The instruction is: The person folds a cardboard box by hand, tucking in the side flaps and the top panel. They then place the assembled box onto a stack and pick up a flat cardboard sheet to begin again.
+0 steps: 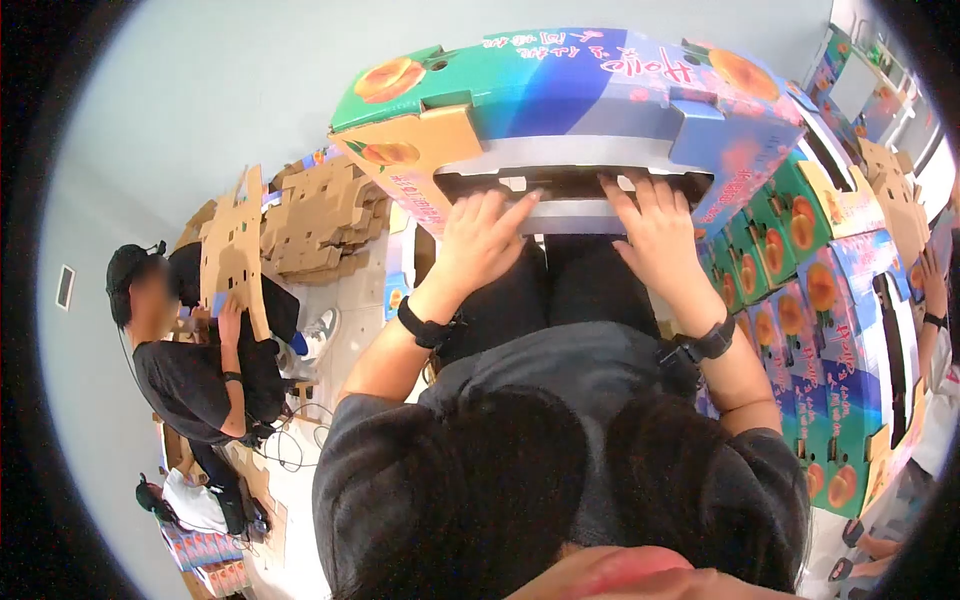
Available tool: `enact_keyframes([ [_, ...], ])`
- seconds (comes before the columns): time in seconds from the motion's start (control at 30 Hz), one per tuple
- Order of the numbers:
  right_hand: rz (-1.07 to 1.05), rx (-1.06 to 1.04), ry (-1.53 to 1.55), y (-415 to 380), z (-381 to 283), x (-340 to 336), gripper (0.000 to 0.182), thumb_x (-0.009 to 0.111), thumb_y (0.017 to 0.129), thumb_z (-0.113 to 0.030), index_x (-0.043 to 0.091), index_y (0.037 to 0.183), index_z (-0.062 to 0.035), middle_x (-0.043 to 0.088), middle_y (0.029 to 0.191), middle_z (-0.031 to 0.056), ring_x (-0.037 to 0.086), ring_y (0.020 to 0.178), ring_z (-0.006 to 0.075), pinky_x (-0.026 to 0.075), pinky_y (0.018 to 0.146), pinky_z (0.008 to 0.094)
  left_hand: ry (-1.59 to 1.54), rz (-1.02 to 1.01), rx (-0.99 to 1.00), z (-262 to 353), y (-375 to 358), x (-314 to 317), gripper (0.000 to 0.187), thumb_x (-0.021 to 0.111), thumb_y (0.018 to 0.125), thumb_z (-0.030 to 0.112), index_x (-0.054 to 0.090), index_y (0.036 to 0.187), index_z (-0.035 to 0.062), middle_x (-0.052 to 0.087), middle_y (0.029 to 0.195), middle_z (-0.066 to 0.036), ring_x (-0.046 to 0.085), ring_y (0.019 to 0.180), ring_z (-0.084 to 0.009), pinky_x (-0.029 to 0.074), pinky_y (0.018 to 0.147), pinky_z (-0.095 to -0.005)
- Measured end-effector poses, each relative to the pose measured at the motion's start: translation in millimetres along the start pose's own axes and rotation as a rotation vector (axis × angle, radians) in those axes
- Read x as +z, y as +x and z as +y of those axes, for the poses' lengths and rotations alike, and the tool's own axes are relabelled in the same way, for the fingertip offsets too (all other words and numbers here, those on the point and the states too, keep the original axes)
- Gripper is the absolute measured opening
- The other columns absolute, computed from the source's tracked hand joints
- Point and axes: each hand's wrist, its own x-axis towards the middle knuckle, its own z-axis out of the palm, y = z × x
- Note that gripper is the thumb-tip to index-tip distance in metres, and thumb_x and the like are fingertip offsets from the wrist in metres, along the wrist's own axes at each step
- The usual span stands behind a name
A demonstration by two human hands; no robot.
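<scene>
In front of me is a printed cardboard fruit box [570,105], green, blue and orange with peach pictures. A wide cut-out with a white lower strip [575,218] runs along its near side. My left hand [482,240] lies against the left part of this strip, fingers spread and tips at the dark opening. On the right part rests my right hand [655,232], its fingers also stretched out towards the opening. Both hands touch the box; whether the fingertips hook over the strip's edge is hard to see.
To my right stand stacks of similar printed boxes [835,370]. Flattened brown cardboard [325,220] is piled at the left. Beside it a person in black [195,385] handles a cardboard sheet [232,265]. Cables [290,450] lie on the floor. Another person's hand [935,285] shows far right.
</scene>
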Motion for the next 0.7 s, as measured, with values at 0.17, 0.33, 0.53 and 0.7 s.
enact_keyframes([
  [0.17, 0.043, -0.081, -0.183, -1.1, 9.6, 8.1, 0.077, 0.069, 0.075, -0.009, 0.048, 0.149, -0.0148, 0.054, 0.14, 0.0142, 0.055, 0.117, 0.0307, 0.045, 0.094, 0.0428, -0.01, 0.04, 0.016, 1.1, -2.2, 3.7, 0.077, 0.083, 0.069, 0.024, 0.056, 0.14, 0.0184, 0.057, 0.114, -0.01, 0.057, 0.099, -0.0297, 0.044, 0.085, -0.0427],
  [0.33, 0.113, -0.106, -0.276, 0.7, 10.4, 12.9, 0.071, 0.06, 0.081, -0.007, 0.047, 0.15, -0.0149, 0.052, 0.141, 0.0142, 0.054, 0.115, 0.0301, 0.046, 0.094, 0.0417, -0.051, 0.072, 0.04, -1.7, -3.2, 3.6, 0.073, 0.082, 0.07, 0.024, 0.059, 0.139, 0.0191, 0.058, 0.111, -0.009, 0.057, 0.101, -0.0286, 0.044, 0.086, -0.0418],
  [0.53, 0.013, -0.213, 0.077, 23.1, 16.0, -32.1, 0.088, 0.068, 0.068, 0.002, 0.044, 0.152, -0.0126, 0.053, 0.132, 0.0134, 0.053, 0.112, 0.0333, 0.045, 0.095, 0.0432, -0.077, 0.1, 0.0, 10.3, 5.0, -31.7, 0.078, 0.084, 0.065, 0.028, 0.06, 0.139, 0.0198, 0.057, 0.11, -0.009, 0.057, 0.101, -0.0295, 0.044, 0.086, -0.0435],
  [0.7, -0.136, -0.273, 0.27, 33.4, 1.7, -76.5, 0.109, 0.085, 0.056, -0.004, 0.04, 0.155, -0.0109, 0.053, 0.126, 0.0146, 0.052, 0.112, 0.0364, 0.044, 0.097, 0.0454, -0.101, 0.111, -0.093, 14.0, 12.3, -71.7, 0.079, 0.089, 0.06, 0.051, 0.067, 0.127, 0.0141, 0.058, 0.097, -0.008, 0.055, 0.09, -0.0303, 0.042, 0.081, -0.0426],
])
